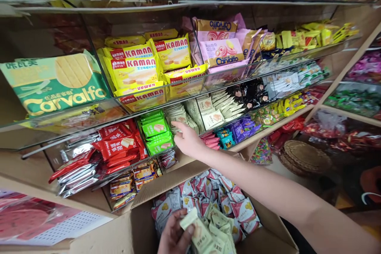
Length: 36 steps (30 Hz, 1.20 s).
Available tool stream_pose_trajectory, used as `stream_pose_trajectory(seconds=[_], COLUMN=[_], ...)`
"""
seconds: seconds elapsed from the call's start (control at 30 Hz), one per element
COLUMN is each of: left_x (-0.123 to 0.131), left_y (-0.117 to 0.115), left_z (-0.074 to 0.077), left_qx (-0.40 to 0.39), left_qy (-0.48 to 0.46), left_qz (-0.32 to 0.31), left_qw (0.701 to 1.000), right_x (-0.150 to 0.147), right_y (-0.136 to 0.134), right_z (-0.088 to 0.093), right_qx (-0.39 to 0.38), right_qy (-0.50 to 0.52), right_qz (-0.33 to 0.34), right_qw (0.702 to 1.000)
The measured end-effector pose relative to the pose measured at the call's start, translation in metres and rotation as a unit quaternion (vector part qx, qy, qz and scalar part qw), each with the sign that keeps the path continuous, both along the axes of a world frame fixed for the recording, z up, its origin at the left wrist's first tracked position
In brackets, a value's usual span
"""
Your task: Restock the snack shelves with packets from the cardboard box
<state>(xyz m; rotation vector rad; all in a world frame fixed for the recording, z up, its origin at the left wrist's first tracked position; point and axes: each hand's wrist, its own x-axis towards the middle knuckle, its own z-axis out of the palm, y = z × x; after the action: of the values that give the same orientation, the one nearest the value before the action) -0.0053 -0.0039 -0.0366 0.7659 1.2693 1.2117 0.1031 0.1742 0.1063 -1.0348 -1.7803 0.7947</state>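
At the bottom, over the open carton, my left hand pinches a pale green snack packet between thumb and fingers. More packets of the same pale kind lie just beside it, on top of the carton's contents. My right hand reaches to the lower shelf, index finger stretched toward the pale packets standing in a compartment. Nothing shows in that hand, and its other fingers are partly curled. Bright green packets fill the compartment just left of it.
The cardboard carton holds many pink-and-white packets. Clear dividers and a glass shelf edge front the compartments. Yellow wafer packs sit above; red packets are at left. Woven round mats lie at right.
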Motion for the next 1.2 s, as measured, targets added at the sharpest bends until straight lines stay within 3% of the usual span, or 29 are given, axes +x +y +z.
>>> stream_pose_trajectory(seconds=[0.1,0.17,0.27,0.33,0.43,0.67,0.77,0.83,0.9,0.93,1.0,1.07,1.13,1.2], left_x=[0.001,0.003,0.008,0.012,0.014,0.008,0.010,0.013,0.013,0.011,0.000,-0.019,-0.044,-0.070], left_y=[0.012,0.018,0.024,0.029,0.036,0.039,0.034,0.032,0.030,0.029,0.029,0.031,0.034,0.039], left_z=[0.041,0.063,0.081,0.084,0.083,0.069,0.066,0.067,0.069,0.070,0.072,0.075,0.076,0.076], left_qx=[-0.005,0.003,0.048,0.060,0.068,0.194,0.209,0.218,0.225,0.228,0.232,0.234,0.229,0.227], left_qy=[-0.040,-0.047,-0.055,-0.036,0.051,0.248,0.249,0.224,0.210,0.203,0.190,0.205,0.286,0.398], left_qz=[0.093,0.125,0.119,0.100,0.111,0.173,0.223,0.261,0.276,0.266,0.226,0.207,0.230,0.232], left_qw=[0.995,0.991,0.990,0.993,0.990,0.933,0.919,0.913,0.910,0.914,0.927,0.928,0.901,0.858], right_x=[0.018,0.027,0.032,0.030,0.027,0.028,0.024,0.021,0.021,0.023,0.033,0.047,0.059,0.062], right_y=[-0.039,-0.067,-0.097,-0.105,-0.104,-0.108,-0.117,-0.125,-0.130,-0.129,-0.118,-0.093,-0.060,-0.026], right_z=[-0.015,-0.033,-0.060,-0.074,-0.081,-0.077,-0.081,-0.082,-0.078,-0.073,-0.055,-0.029,0.000,0.025], right_qx=[0.037,-0.024,-0.154,-0.189,-0.152,-0.077,-0.129,-0.219,-0.302,-0.318,-0.287,-0.181,-0.035,0.108], right_qy=[0.104,0.133,0.133,0.121,0.091,0.066,0.159,0.268,0.341,0.350,0.317,0.226,0.085,-0.101], right_qz=[-0.010,-0.013,-0.008,-0.019,-0.052,-0.095,-0.042,0.053,0.116,0.120,0.078,0.010,-0.056,-0.070], right_qw=[0.994,0.991,0.979,0.974,0.983,0.990,0.978,0.937,0.883,0.873,0.901,0.957,0.994,0.987])
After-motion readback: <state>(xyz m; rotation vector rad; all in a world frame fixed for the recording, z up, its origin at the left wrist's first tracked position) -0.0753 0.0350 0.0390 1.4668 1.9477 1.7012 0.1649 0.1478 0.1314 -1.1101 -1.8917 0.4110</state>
